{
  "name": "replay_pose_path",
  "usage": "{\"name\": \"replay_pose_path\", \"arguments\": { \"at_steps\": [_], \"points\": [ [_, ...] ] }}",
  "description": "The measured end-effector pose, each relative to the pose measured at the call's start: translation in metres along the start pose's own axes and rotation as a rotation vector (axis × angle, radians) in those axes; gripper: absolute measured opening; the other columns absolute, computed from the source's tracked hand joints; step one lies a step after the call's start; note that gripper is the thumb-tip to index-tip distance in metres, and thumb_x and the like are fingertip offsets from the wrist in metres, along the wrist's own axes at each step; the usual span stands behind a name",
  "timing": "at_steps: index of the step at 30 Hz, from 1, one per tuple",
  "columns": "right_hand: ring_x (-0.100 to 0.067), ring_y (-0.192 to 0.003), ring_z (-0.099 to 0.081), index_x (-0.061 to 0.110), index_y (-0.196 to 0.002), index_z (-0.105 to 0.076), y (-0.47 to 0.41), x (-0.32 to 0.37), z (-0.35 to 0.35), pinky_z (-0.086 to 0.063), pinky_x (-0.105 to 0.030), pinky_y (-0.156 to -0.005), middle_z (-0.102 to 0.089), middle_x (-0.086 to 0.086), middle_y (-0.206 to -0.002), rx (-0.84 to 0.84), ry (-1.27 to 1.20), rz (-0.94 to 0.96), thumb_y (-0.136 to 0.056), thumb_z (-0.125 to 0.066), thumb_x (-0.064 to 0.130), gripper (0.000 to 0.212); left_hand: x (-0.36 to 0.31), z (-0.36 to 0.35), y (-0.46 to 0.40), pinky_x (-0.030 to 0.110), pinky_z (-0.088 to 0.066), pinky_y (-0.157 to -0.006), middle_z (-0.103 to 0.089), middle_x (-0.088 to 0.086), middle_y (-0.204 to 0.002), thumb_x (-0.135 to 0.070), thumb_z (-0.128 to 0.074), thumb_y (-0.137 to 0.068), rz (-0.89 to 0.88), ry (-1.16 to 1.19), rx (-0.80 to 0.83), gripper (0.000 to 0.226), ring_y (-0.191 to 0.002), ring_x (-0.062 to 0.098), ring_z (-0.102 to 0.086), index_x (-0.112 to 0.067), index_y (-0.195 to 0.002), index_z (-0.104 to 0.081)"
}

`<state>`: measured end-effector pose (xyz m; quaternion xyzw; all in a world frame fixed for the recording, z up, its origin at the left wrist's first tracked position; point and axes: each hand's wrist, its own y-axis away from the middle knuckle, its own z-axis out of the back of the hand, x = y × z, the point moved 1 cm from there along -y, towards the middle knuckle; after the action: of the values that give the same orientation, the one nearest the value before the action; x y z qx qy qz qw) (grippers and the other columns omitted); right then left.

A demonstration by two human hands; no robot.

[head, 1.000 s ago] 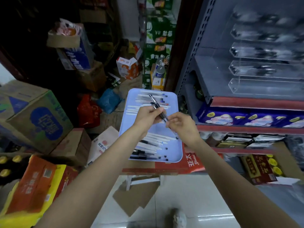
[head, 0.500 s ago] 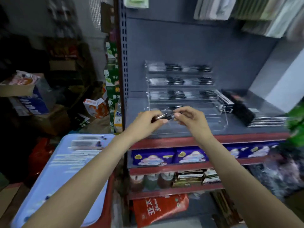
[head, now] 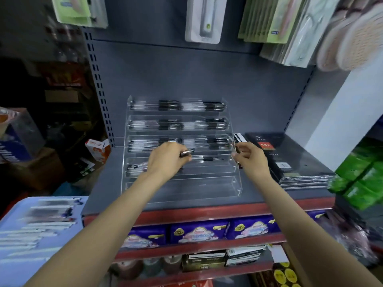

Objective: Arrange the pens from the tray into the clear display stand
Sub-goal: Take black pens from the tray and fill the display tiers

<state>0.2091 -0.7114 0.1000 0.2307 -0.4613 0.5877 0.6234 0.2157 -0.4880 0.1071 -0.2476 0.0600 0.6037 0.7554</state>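
Both hands up at the stand (head: pixel 180 154) on the grey shelf (head: pixel 269 195). Left hand (head: pixel 165 160) grips a short bundle of pens (head: pixel 186 152), fingers curled round it; dark tips poke out to the right, toward the other hand. Right hand (head: pixel 249 157) has fingers curled at the stand's right wall; it may pinch something thin and dark there, but I cannot tell what (blur, clear plastic in front).

Stand: five stepped troughs. Top three look full, pens lying left to right. Fourth trough holds only a few: some at the left end behind the left wrist, one loose pen (head: pixel 207 158) near the middle. Bottom trough looks bare.

Key relation: the bundle's long axis runs roughly left-right, already close to parallel with the troughs. It sits just above and in front of the fourth trough, so the drop is short and downward. Left hand is nearer the open stretch of that trough; right hand is placed to steady the far ends.

Tray (head: pixel 12 264) lower left, well apart from the hands, many pens on it.

Judgement: task past half.
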Motion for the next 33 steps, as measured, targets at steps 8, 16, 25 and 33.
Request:
{"name": "replay_pose_path", "arguments": {
  "at_steps": [8, 16, 25, 33],
  "points": [
    [-0.021, -0.096, -0.063, 0.009, -0.119, -0.061, -0.028, -0.037, -0.004, -0.05, -0.031, -0.088, -0.068, -0.003, -0.101, 0.15, 0.001, -0.142, -0.087, -0.063, 0.006, 0.033, -0.024, -0.034, -0.027, 0.029, -0.039, -0.065, -0.068, 0.003, -0.097, -0.03, -0.058, -0.091, -0.068, -0.25, 0.081, 0.015, -0.093, 0.026, -0.062, -0.022, -0.096, -0.069],
    [-0.016, -0.092, -0.061, 0.012, -0.12, -0.061, -0.029, -0.04, -0.003, -0.049, -0.03, -0.09, -0.066, -0.007, -0.108, 0.162, 0.053, -0.073, -0.087, -0.062, 0.005, 0.033, -0.03, -0.045, -0.037, 0.034, -0.039, -0.063, -0.063, 0.007, -0.102, -0.021, -0.06, -0.09, -0.169, -0.477, 0.105, 0.016, -0.099, 0.029, -0.058, -0.014, -0.102, -0.067],
    [-0.002, -0.078, -0.061, 0.018, -0.093, -0.067, -0.015, 0.0, -0.011, -0.048, -0.014, -0.073, -0.066, 0.008, -0.083, 0.211, -0.052, 0.203, -0.086, -0.065, 0.015, 0.007, -0.047, -0.036, -0.033, 0.037, -0.047, -0.079, -0.062, 0.002, -0.101, -0.041, -0.059, -0.088, -0.2, -0.163, 0.093, 0.025, -0.103, 0.023, -0.053, -0.021, -0.1, -0.065],
    [0.009, -0.062, -0.059, 0.013, -0.083, -0.068, -0.019, -0.012, -0.001, -0.048, -0.006, -0.064, -0.063, 0.011, -0.073, 0.132, -0.074, 0.143, -0.083, -0.067, 0.006, 0.007, -0.025, -0.029, -0.023, 0.023, -0.048, -0.086, -0.064, -0.004, -0.098, -0.015, -0.065, -0.086, -0.174, 0.317, 0.14, 0.021, -0.089, 0.007, -0.059, -0.016, -0.107, -0.064]
  ]
}}
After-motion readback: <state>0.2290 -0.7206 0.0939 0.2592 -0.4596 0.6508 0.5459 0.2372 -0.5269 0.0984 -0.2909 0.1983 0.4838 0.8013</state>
